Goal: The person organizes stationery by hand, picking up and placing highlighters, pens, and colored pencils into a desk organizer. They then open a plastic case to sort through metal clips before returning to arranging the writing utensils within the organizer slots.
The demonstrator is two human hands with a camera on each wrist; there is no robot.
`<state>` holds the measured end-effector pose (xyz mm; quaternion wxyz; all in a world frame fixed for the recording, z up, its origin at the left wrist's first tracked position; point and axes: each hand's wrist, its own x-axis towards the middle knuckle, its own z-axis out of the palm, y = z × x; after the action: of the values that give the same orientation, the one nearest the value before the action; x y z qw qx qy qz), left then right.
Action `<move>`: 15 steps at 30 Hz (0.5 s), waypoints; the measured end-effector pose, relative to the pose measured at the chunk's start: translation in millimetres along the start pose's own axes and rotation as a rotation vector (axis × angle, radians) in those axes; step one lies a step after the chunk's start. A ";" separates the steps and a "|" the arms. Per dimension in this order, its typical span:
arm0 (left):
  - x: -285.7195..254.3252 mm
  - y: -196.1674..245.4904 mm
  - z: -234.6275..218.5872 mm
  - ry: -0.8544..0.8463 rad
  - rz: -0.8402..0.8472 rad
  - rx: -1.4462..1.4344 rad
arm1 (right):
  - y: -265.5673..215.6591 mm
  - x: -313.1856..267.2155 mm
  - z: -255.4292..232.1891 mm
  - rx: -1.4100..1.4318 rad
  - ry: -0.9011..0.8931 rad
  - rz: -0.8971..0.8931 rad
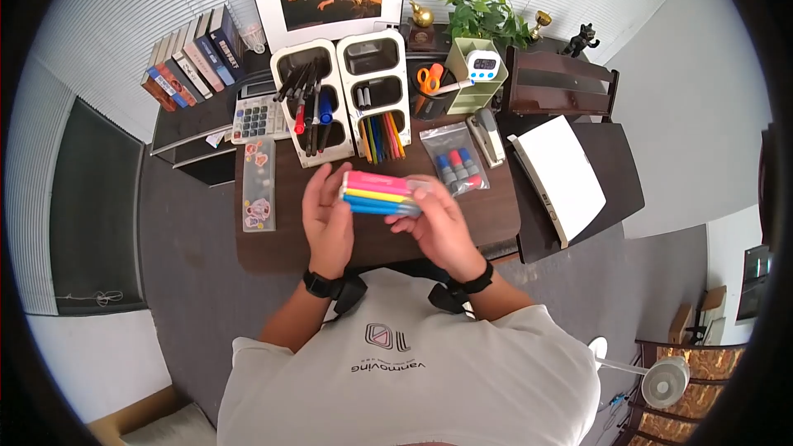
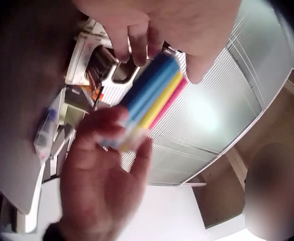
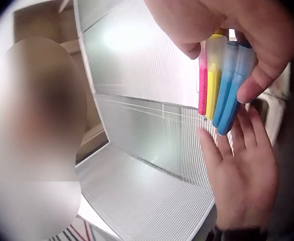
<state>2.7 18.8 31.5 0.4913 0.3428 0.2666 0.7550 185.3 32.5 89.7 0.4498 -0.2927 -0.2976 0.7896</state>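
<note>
Several highlighters, pink, yellow and blue, lie side by side as a flat bundle (image 1: 376, 192) above the desk's front part. My right hand (image 1: 444, 230) grips one end of them between thumb and fingers; in the right wrist view the same hand (image 3: 237, 30) has the capped ends of the highlighters (image 3: 227, 95). At the other end is my left hand (image 1: 329, 230), its fingers extended. The right wrist view shows the left palm (image 3: 247, 170) facing the bundle, fingers uncurled beside the tips; whether they touch cannot be told.
Behind the hands stand white organizers (image 1: 372, 45) with pens and colored pencils. A bag of markers (image 1: 456, 158), a stapler (image 1: 487, 137), a green holder (image 1: 477, 91) and a black pen cup (image 1: 429, 99) are to the right. At left lie a clear case (image 1: 258, 186) and a calculator (image 1: 258, 118).
</note>
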 end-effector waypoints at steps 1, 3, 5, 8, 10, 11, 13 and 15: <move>1.5 4.2 -8.2 -0.007 0.042 0.031 | -12.1 2.4 -1.0 -0.135 -0.015 -0.166; 3.9 10.3 -24.7 0.035 0.068 0.163 | -44.8 10.3 5.2 -0.429 -0.046 -0.488; -0.8 7.6 -51.6 0.069 -0.001 0.240 | -81.2 33.1 24.1 -1.005 0.033 -0.947; -2.9 10.0 -53.0 0.156 -0.068 0.291 | -103.9 85.2 37.8 -1.501 0.097 -1.310; -4.8 9.3 -60.0 0.129 -0.143 0.297 | -97.4 114.4 43.8 -1.613 0.106 -1.377; -4.6 9.4 -58.8 0.139 -0.136 0.281 | -91.6 126.5 44.8 -1.719 0.151 -1.372; -5.3 10.8 -60.9 0.141 -0.147 0.261 | -82.1 146.1 45.0 -1.911 0.224 -1.332; -4.3 10.9 -60.8 0.144 -0.158 0.239 | -76.9 156.4 46.3 -1.942 0.242 -1.327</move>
<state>-49.6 6.8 0.6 0.4846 0.3218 0.4149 0.6996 126.3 193.5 145.8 0.3861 -0.3730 -0.8224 -0.1883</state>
